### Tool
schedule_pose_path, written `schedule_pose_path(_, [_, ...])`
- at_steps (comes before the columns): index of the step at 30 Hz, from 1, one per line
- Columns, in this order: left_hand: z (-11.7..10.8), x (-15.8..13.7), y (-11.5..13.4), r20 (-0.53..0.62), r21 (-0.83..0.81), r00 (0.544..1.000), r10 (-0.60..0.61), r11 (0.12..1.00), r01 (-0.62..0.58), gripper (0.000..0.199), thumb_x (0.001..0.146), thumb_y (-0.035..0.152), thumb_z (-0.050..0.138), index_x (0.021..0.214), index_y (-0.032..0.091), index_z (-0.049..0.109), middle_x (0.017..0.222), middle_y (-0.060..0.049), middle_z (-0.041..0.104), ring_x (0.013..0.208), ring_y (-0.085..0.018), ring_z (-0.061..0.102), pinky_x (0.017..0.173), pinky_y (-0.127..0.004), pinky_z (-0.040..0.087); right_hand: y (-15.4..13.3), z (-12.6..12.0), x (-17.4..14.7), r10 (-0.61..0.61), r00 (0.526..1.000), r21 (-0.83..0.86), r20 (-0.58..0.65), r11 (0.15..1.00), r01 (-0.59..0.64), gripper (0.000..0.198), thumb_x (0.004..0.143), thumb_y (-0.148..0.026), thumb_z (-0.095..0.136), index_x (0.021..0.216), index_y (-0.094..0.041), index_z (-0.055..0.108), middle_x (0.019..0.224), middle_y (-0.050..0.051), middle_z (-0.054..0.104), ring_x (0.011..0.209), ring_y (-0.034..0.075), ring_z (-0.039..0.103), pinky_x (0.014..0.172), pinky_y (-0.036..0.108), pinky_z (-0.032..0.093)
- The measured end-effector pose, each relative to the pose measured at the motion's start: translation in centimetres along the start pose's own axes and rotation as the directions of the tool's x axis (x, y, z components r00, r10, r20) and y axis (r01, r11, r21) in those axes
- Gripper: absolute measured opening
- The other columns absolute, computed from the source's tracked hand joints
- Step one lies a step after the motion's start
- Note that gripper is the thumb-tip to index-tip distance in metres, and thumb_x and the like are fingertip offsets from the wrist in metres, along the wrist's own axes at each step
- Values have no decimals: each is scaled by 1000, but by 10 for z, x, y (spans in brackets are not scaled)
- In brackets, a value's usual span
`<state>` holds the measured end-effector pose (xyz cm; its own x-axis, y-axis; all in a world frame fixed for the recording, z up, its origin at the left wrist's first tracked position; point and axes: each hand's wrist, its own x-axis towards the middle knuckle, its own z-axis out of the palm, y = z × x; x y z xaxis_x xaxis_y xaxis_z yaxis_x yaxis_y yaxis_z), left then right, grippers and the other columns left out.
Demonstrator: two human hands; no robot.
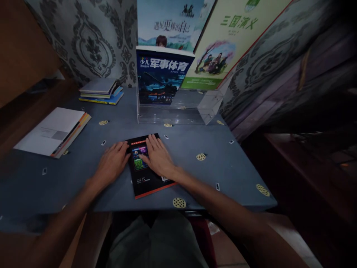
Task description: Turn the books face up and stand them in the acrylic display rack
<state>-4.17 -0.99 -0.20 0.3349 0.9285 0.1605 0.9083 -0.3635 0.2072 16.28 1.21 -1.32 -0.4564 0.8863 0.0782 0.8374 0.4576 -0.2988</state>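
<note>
A black book (145,185) with an orange band along its near edge and small coloured pictures on its cover lies closed, slightly turned, near the front of the table. My right hand (160,156) rests flat on its right side, fingers stretched out, covering part of the cover and most of a white label. At the book's left edge lies my left hand (114,158), its fingers extended and the tips touching the edge. Neither hand is wrapped around anything.
Behind the book stands a clear acrylic rack (170,115) holding a dark blue book (158,82), a pale blue book (170,28) and a green book (237,41). A white stack of books (55,126) and a smaller pile (99,89) lie left on the patterned tablecloth (195,178).
</note>
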Motion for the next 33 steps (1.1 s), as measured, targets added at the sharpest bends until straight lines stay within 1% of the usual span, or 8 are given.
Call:
schedule_pose_path(3, [-6, 1, 2, -2, 58, 1000, 9, 998, -9, 29, 100, 26, 42, 123, 16, 57, 130, -14, 64, 114, -30, 60, 97, -49, 49, 25, -3, -2, -10, 1000, 77, -23, 997, 12, 65, 104, -46, 37, 154, -4, 38, 163, 20, 31, 155, 29, 23, 127, 51, 22])
schedule_pose_path(6, [-11, 8, 7, 7, 148, 999, 48, 988, -48, 28, 100, 28, 44, 116, 15, 62, 120, -16, 67, 112, -33, 59, 95, -51, 48, 50, -8, -1, -77, 996, 259, -37, 962, 84, 56, 105, -44, 31, 152, -16, 44, 160, 13, 42, 152, 25, 31, 126, 54, 22])
schedule_pose_path(9, [-8, 25, 19, -1, 100, 984, 177, 979, -176, 33, 101, 31, 44, 122, 14, 63, 122, -17, 66, 121, -33, 55, 97, -51, 46, 68, -14, 2, -74, 995, 491, -66, 866, 97, 55, 106, -48, 25, 152, -23, 43, 151, 8, 55, 145, 23, 45, 124, 54, 28])
schedule_pose_path(13, [9, 52, 38, 21, -20, 922, 386, 922, -386, 42, 103, 34, 40, 140, 20, 56, 138, -15, 57, 123, -30, 52, 101, -49, 43, 75, -18, 5, -52, 994, 649, -93, 754, 100, 63, 105, -58, 26, 154, -21, 40, 150, 10, 56, 141, 22, 49, 122, 47, 33])
schedule_pose_path(18, [19, 60, 53, 81, 28, 851, 519, 852, -522, 41, 104, 36, 40, 138, 29, 60, 124, -14, 55, 115, -30, 49, 102, -54, 40, 73, -20, 4, -51, 996, 667, -70, 740, 85, 64, 103, -64, 30, 152, -25, 43, 151, 8, 55, 140, 22, 49, 123, 46, 32])
schedule_pose_path(22, [17, 46, 60, 118, 31, 788, 604, 791, -611, 41, 104, 39, 41, 141, 36, 57, 120, -9, 53, 115, -27, 46, 107, -54, 35, 73, -24, 2, -81, 995, 666, -57, 740, 98, 65, 103, -63, 29, 152, -22, 44, 152, 10, 53, 139, 24, 50, 121, 48, 33])
schedule_pose_path(27, [11, 21, 73, 157, -53, 695, 702, 709, -703, 41, 105, 38, 40, 144, 44, 52, 123, -5, 54, 115, -23, 45, 115, -52, 26, 71, -24, 1, -93, 993, 634, -74, 764, 118, 62, 104, -61, 29, 150, -23, 46, 154, 9, 51, 141, 25, 48, 122, 51, 29])
schedule_pose_path(33, [4, 7, 78, 254, -151, 670, 698, 713, -685, 40, 104, 39, 43, 141, 48, 53, 128, -3, 54, 121, -23, 45, 120, -56, 21, 67, -22, 3, -81, 996, 538, -46, 838, 93, 61, 105, -59, 26, 151, -23, 45, 154, 7, 52, 142, 24, 47, 124, 50, 26])
